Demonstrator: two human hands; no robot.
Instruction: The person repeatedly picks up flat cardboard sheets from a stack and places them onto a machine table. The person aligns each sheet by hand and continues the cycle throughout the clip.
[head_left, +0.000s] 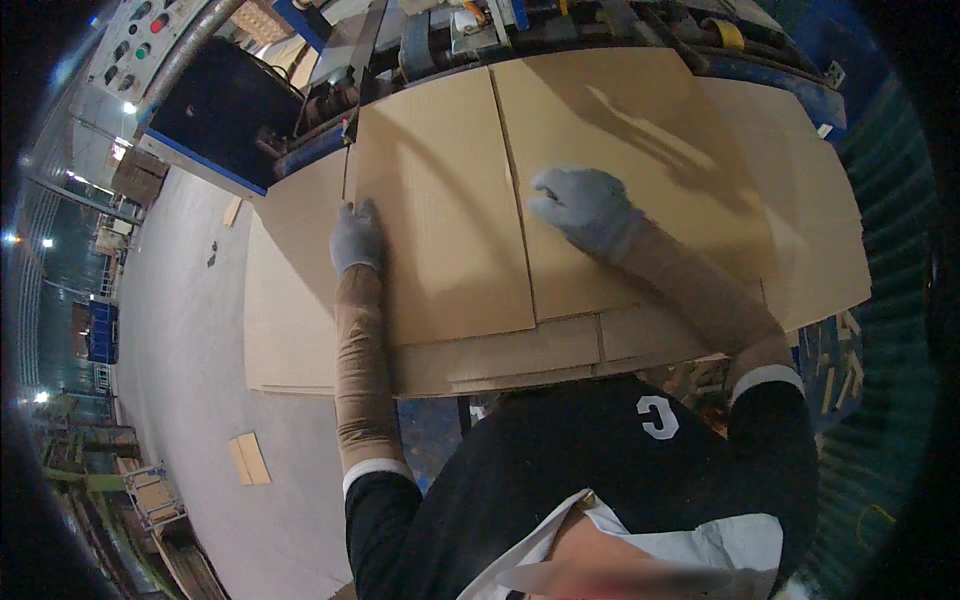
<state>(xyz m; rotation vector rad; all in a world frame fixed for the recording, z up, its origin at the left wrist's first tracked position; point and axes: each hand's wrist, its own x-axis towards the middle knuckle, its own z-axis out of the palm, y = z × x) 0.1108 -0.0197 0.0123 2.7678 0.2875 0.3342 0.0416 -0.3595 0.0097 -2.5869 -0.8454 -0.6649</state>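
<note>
Flat brown cardboard sheets lie spread before me, overlapping. The uppermost sheet (440,220) has a dark crease or slot line running down it, with a wide panel (660,150) to the right of that line. My left hand (358,238), in a grey glove, is closed at this sheet's left edge; its fingertips point away from me. Over the right panel is my gloved right hand (585,208), fingers curled in with nothing visible in them. Whether it touches the cardboard I cannot tell. More cardboard sheets (290,290) stick out underneath on the left and near side.
A machine with dark rollers and belts (430,55) runs along the far side. At the upper left stand a button panel (140,45) and a dark blue cabinet (220,115). A cardboard piece (250,459) lies on the grey floor; scraps (840,370) lie at right.
</note>
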